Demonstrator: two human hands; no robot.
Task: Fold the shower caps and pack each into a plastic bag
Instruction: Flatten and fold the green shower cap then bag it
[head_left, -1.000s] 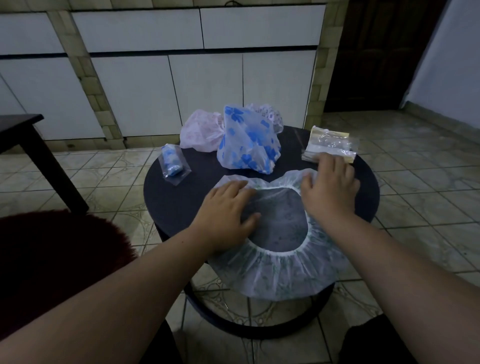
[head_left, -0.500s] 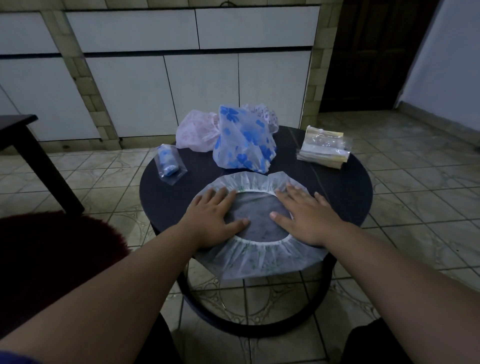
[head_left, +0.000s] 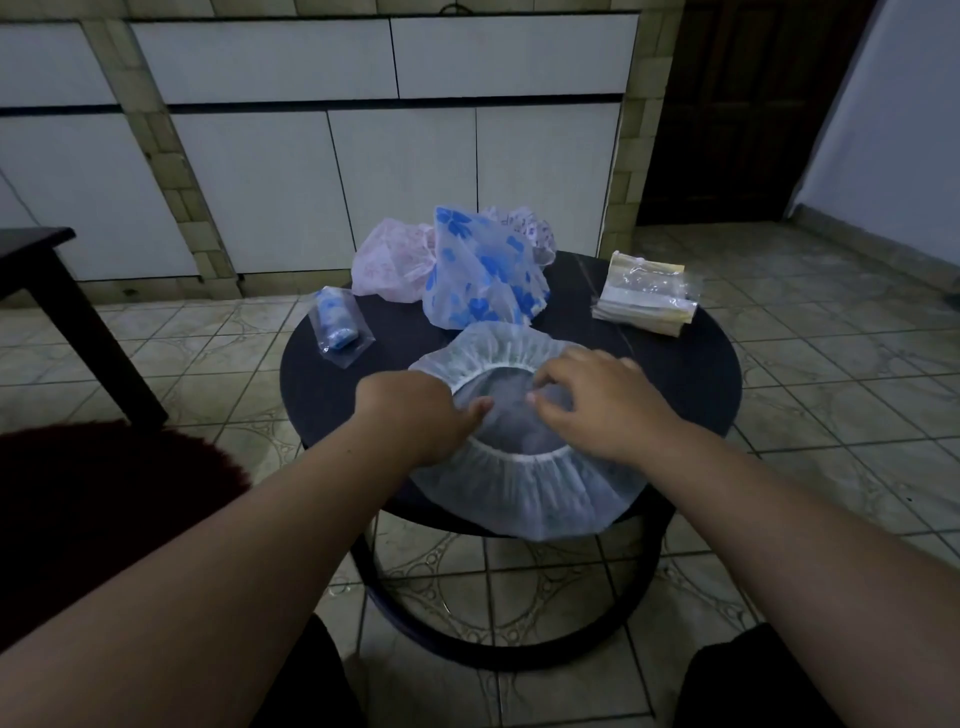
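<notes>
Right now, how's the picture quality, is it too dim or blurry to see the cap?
Head view: dim, bluish light; the white shower cap still reads clearly on the dark round table. The right hand fingertips are slightly motion-blurred. Wide-angle lens bends the cabinet lines at the edges.

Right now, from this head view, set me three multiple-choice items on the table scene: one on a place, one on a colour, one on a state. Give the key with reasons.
1. Where does the stack of plastic bags lie on the round table?
A. far right
B. near left
C. under the white cap

2. What colour are the flowers on the upright cap at the back?
A. red
B. blue
C. yellow

3. How is the white cap lying?
A. rolled up inside a bag
B. spread out, opening upward
C. hanging off a chair

Key: 1 A, the stack sits at the table's far right edge. 2 B, blue flowers show on it. 3 B, it lies spread under the left hand and right hand, elastic ring showing.
</notes>
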